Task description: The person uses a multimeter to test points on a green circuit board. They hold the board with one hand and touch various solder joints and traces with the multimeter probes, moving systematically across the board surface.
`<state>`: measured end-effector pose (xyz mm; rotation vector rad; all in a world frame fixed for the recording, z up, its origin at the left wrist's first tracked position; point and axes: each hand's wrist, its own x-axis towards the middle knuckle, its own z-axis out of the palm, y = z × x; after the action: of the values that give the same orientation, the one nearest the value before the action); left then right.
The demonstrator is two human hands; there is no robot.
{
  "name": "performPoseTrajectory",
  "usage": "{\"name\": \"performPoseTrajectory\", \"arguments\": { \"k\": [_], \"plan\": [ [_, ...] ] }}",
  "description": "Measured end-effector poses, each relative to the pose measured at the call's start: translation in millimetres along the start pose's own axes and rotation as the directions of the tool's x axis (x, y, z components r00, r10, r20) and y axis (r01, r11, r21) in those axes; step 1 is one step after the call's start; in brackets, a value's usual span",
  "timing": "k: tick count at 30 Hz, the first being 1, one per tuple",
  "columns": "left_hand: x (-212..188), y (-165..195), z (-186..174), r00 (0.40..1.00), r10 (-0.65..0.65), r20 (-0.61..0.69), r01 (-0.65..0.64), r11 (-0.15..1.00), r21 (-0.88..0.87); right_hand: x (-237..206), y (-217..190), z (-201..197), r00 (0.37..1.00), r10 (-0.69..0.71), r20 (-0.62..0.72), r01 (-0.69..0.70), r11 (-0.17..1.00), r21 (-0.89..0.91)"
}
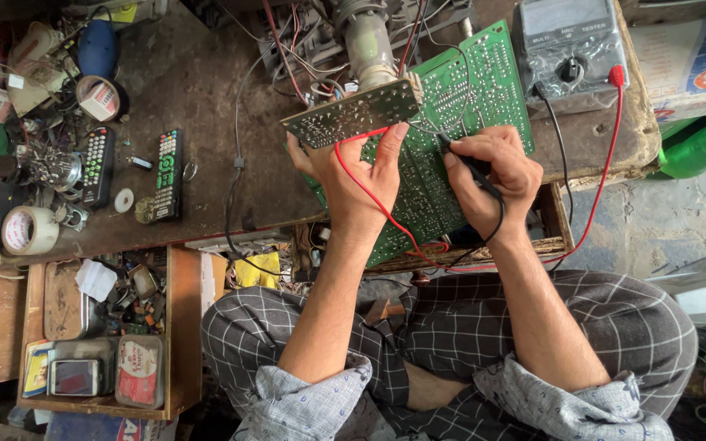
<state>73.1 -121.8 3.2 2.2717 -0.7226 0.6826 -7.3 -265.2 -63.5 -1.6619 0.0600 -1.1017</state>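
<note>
Left of the green circuit board [431, 192]: the left hand [359, 184], fingers closed around the red test lead [369, 192] and steadying a small grey sub-board [351, 114] at the board's upper left edge. The board itself leans tilted against the workbench [198, 90] edge above the lap; it looks light, stiff and fragile, best gripped by bare edges, clear of the solder. On its right half: the right hand [496, 175], pinched pen-style on the black probe [471, 166], tip touching the board, below the grey meter [569, 49].
</note>
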Motion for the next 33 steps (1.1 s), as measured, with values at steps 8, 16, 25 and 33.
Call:
{"name": "performPoseTrajectory", "arguments": {
  "k": [8, 16, 25, 33],
  "plan": [
    [7.9, 10.9, 1.0, 1.000, 0.019, -0.009, -0.019, 1.000, -0.007, 7.6, 3.4, -12.2, 1.000, 0.008, 0.006, -0.008, 1.000, 0.014],
    [12.8, 14.5, -3.8, 1.000, 0.016, -0.008, -0.016, 1.000, -0.002, 13.5, -2.2, -10.8, 0.999, -0.038, 0.023, 0.038, 0.999, 0.031],
    [19.4, 20.0, -2.1, 0.999, -0.017, 0.032, 0.018, 0.999, -0.032, 20.6, -7.5, -14.3, 1.000, -0.013, 0.023, 0.014, 0.999, -0.036],
    [18.8, 22.3, -5.8, 0.995, -0.065, 0.073, 0.067, 0.997, -0.026, 20.6, -10.7, -14.4, 1.000, -0.024, 0.018, 0.025, 0.999, -0.043]
  ]
}}
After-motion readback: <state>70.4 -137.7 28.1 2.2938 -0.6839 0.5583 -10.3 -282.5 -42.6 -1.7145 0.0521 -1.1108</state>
